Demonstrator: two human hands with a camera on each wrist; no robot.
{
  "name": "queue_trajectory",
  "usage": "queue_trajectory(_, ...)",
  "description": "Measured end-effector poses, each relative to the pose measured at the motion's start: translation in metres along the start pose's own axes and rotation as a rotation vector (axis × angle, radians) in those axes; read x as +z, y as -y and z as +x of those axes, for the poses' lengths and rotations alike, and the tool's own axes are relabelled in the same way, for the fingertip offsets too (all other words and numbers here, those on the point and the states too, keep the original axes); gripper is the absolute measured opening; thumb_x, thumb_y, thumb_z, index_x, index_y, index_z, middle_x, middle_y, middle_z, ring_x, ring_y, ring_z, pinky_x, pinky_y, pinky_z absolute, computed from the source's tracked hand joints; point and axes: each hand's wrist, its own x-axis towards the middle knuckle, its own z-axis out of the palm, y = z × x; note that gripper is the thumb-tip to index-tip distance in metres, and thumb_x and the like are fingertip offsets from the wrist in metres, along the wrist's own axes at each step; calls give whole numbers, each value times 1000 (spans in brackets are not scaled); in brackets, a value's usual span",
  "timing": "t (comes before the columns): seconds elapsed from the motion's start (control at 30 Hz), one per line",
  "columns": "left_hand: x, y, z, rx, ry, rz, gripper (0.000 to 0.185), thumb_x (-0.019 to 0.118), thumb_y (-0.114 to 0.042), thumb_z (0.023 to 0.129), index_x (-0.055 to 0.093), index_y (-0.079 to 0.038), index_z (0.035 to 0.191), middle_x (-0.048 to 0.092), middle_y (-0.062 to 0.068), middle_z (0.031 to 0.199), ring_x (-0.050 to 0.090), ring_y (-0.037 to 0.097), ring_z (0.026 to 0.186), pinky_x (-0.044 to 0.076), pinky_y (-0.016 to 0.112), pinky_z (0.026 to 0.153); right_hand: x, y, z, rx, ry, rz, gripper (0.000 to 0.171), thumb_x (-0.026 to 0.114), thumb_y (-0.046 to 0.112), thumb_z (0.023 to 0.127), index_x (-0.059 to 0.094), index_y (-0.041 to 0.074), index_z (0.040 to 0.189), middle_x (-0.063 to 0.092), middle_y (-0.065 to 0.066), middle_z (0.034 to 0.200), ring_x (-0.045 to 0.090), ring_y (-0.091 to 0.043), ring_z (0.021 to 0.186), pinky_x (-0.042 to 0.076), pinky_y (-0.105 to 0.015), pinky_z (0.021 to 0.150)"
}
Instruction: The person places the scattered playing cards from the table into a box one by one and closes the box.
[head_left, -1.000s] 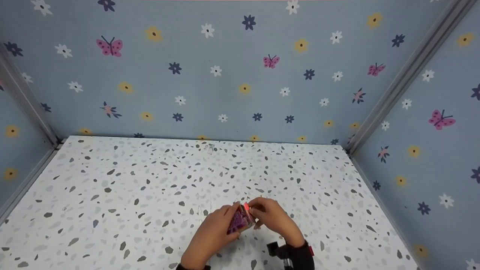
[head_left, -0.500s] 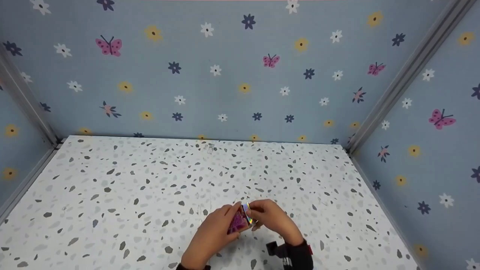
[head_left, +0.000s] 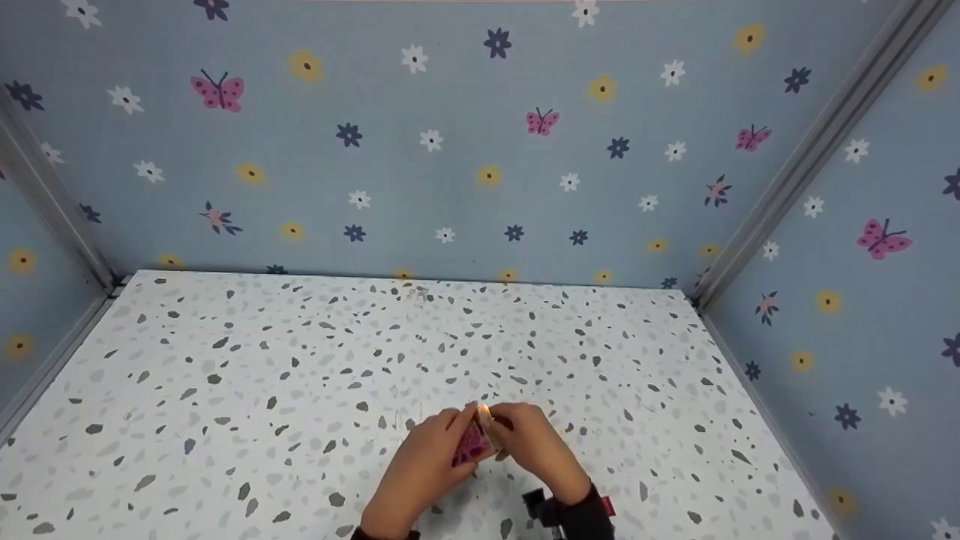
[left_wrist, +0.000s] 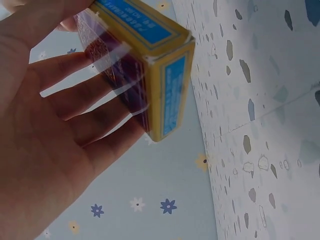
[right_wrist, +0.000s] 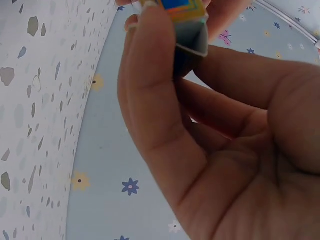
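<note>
A small playing-card box (head_left: pixel 472 444) with a purple-pink patterned face is held just above the table, tilted, between both hands. Its narrow sides are gold with blue panels, as the box (left_wrist: pixel 172 90) shows in the left wrist view. My left hand (head_left: pixel 421 461) grips it from the left, fingers along the face and thumb at the near edge. At its right end, my right hand (head_left: pixel 536 442) pinches a shiny end flap (head_left: pixel 484 414). In the right wrist view a pale flap (right_wrist: pixel 194 42) stands between thumb and fingers; the fingers partly hide that end.
Below the hands lies a white speckled table (head_left: pixel 300 360). Blue panels (head_left: pixel 420 150) printed with flowers and butterflies enclose it at the back and sides, joined by grey metal posts (head_left: pixel 795 172). A black wrist strap (head_left: pixel 581 517) circles the right wrist.
My right hand has shifted left and slightly down, closer to the left hand. The shiny flap has moved left towards the box body. The left hand stays nearly in place.
</note>
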Motion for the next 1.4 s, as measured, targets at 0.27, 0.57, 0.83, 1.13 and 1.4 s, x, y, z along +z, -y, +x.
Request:
queue_trajectory(0.27,-4,4,1,-42,4,-52,68,73,-25,78,46,-7,137,59,9,116,59,24,100,50,42,86,-7,-3,0,-76,12,34,28,46,15,97,63,0,115,66,-15,91,64,-28,68,55,-32,58)
queue_trajectory(0.57,-7,-1,3,-24,-17,-90,70,73,-25,78,43,-13,140,57,6,121,57,23,106,49,44,87,-19,-10,-3,-12,68,237,33,51,17,96,58,-3,122,66,-18,98,61,-18,75,56,-34,63)
queue_trajectory(0.83,-6,-3,3,-14,-13,-59,69,74,-25,77,45,-12,138,57,6,120,57,24,105,49,43,87,-16,-10,-2,13,80,237,28,54,17,94,58,-4,112,66,-16,95,64,-18,76,57,-36,68)
queue_trajectory(1.13,-3,-3,3,7,-43,-27,69,75,-24,76,46,-11,137,57,6,120,57,25,107,48,44,90,-12,-7,-1,33,61,264,23,55,13,93,56,-6,107,68,-18,93,65,-14,73,57,-37,69)
queue_trajectory(1.4,-2,-2,6,-74,-161,-4,71,76,-32,76,45,-15,137,49,10,132,50,30,117,41,50,98,-16,-11,2,9,-47,228,23,56,15,93,57,-5,105,67,-16,94,66,-17,79,57,-35,70)
